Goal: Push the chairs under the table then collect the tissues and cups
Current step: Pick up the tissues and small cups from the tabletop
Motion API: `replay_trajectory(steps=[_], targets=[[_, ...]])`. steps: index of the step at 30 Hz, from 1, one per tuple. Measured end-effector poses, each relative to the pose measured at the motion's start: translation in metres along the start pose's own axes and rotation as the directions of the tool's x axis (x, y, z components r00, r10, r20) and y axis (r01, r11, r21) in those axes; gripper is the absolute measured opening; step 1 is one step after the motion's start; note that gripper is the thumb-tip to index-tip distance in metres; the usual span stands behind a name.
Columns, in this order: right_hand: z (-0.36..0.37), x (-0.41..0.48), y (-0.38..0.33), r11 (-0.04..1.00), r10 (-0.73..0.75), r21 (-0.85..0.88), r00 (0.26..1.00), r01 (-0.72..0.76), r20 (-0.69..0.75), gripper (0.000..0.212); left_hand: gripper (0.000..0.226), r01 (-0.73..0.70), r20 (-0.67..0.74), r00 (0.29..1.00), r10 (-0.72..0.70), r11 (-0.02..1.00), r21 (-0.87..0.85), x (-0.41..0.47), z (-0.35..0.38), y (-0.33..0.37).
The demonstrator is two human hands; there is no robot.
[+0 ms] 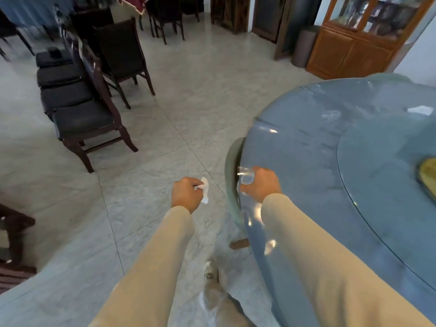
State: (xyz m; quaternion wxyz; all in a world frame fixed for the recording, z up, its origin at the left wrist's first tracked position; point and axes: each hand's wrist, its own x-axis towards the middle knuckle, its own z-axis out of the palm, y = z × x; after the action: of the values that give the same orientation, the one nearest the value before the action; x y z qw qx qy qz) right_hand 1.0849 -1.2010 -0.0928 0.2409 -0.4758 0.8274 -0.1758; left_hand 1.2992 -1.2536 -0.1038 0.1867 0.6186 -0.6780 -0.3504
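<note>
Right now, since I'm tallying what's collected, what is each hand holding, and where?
The left hand grips a crumpled white tissue by one end; the right hand holds a clear plastic cup around its side.

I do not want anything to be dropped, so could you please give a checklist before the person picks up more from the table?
1. Left hand grips the held tissue: ok.
2. Right hand grips the held cup: ok.
3. Nearest chair pushed under the table: ok.
4. Table cleared: not ok; a loose cup and a loose tissue lie on it.
5. A hand free for the next pick: not ok, both are full.
6. Held cup empty: cannot tell.
</note>
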Motion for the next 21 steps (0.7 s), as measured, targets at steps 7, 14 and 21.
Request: replay_trajectory(steps=[7, 14, 21], targets=[[0.003, 0.137, -0.054, 0.999, 0.045, 0.01, 0.997, -0.046, 0.058, 0.052, 0.025, -0.025, 0.026, 0.999, 0.024, 0.998, 0.054, 0.137, -0.032, 0.018], [0.0, 0.244, -0.089, 0.991, 0.123, 0.055, 0.992, -0.124, 0.021, 0.066, 0.024, -0.028, 0.074, 0.997, 0.02, 0.994, 0.102, 0.26, -0.048, 0.036], [0.0, 0.345, -0.101, 0.966, 0.258, 0.029, 0.966, -0.257, -0.027, 0.072, 0.026, -0.103, 0.161, 0.983, 0.091, 0.992, 0.069, 0.393, -0.033, 0.057]])
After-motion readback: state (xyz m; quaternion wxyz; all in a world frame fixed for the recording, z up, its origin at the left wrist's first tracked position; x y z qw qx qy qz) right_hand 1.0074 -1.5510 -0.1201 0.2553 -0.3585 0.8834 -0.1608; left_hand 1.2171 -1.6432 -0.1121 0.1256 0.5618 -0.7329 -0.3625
